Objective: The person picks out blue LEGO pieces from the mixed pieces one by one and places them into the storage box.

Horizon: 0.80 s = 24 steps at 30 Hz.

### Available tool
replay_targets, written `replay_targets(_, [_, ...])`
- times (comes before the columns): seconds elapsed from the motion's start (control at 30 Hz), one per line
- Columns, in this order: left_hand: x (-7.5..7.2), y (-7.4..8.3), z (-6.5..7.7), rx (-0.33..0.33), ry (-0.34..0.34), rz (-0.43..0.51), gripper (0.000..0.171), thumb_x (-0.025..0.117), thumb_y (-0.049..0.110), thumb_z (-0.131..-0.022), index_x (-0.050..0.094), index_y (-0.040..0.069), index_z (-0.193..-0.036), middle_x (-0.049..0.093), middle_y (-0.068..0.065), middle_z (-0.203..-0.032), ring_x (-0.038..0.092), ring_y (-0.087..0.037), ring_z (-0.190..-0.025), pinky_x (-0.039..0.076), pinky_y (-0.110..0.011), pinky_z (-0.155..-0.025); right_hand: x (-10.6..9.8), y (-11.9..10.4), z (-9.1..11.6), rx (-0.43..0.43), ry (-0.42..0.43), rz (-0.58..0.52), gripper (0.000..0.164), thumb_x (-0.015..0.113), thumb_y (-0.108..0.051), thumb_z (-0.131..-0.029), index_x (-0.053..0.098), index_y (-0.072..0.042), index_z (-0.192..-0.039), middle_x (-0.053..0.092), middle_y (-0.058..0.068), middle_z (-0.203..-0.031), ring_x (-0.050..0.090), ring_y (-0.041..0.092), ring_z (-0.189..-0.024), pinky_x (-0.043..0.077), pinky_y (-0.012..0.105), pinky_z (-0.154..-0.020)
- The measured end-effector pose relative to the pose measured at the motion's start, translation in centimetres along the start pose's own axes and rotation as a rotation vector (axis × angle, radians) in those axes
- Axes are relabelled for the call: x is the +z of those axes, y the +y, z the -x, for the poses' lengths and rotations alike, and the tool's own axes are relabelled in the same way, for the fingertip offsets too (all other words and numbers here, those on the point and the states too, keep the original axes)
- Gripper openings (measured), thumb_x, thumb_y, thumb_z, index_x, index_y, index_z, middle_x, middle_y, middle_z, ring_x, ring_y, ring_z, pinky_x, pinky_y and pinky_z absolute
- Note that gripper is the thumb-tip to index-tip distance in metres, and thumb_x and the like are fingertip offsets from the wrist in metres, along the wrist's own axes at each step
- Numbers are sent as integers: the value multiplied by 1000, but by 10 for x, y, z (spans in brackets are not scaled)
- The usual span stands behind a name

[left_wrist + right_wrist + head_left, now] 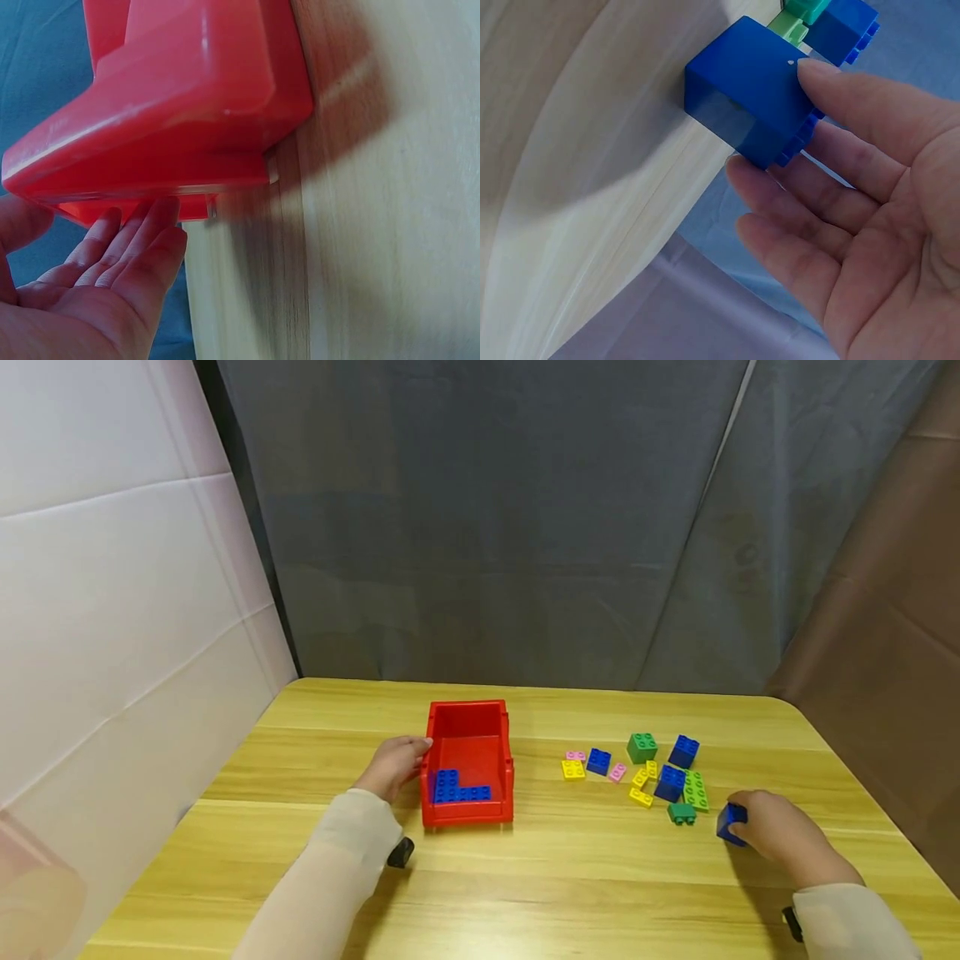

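A red plastic bin (468, 812) sits left of the table's middle, with blue building bricks (447, 787) forming an L in its near left corner. At the bin's left side my left hand (393, 767) holds the rim, its fingers (154, 225) under the lip and the thumb at the rim's edge. Over on the right, my right hand (783, 833) pinches a blue brick (746, 79) between thumb and fingers, close to the tabletop. The brick's studs face the palm in the right wrist view.
Left of my right hand lie loose bricks: green (641, 748), blue (670, 783), light green (695, 791), dark green (682, 813), yellow (573, 770) and pink (617, 772). The wooden table (525, 893) ends at a grey curtain (480, 527) behind.
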<state>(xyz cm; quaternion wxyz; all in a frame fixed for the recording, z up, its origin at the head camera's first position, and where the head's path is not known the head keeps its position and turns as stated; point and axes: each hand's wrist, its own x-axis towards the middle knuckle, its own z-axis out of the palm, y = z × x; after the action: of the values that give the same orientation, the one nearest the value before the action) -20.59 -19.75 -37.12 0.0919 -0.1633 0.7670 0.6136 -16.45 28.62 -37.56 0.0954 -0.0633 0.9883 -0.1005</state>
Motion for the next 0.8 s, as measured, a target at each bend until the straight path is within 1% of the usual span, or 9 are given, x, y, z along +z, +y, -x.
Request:
replay_targets(0.13, [-1,0,1,9,1,6,43,43,21,-103,47,-8,-135,51,-23,-132,48,-36,-121,38,-46,-107,0,-1,1,-4,24,-8,43,70,-12,-86,57,15,-118,59,35,-113,56,52,-104,48,59,-84])
replay_targets(0.23, [-2,1,1,4,0,9,43,43,21,-103,47,-7,-135,51,-23,-133,47,-36,-122,38,-46,-108,0,-2,2,5,35,-13,43,69,-11,-87,56,16,-118,58,37,-115,55,53,-105,47,60,-85])
replay_targets(0.43, [-2,2,1,-23,-7,18,44,44,23,-103,46,-4,-137,49,-21,-137,44,-38,-127,36,-47,-109,0,-1,3,16,13,-29,44,68,-14,-89,55,16,-119,56,38,-117,53,54,-107,47,60,-85])
replay_targets(0.53, [-2,1,1,-17,-7,15,44,44,22,-103,46,-5,-136,49,-21,-136,44,-38,-126,36,-47,-109,0,-1,4,9,10,-39,46,68,-15,-89,55,16,-119,56,38,-116,54,54,-106,48,59,-84])
replay_targets(0.7, [-1,0,-1,-1,-4,6,43,44,21,-102,47,-7,-135,51,-22,-134,48,-36,-122,39,-45,-107,-2,-5,5,-8,52,-46,45,68,-15,-89,55,16,-119,56,38,-116,54,54,-106,48,59,-85])
replay_targets(0.8, [0,0,-1,-6,-4,2,43,44,22,-102,47,-6,-135,51,-22,-133,48,-36,-122,39,-45,-107,-5,-10,5,-12,80,-54,44,68,-14,-89,56,15,-119,57,37,-116,54,54,-107,47,61,-86])
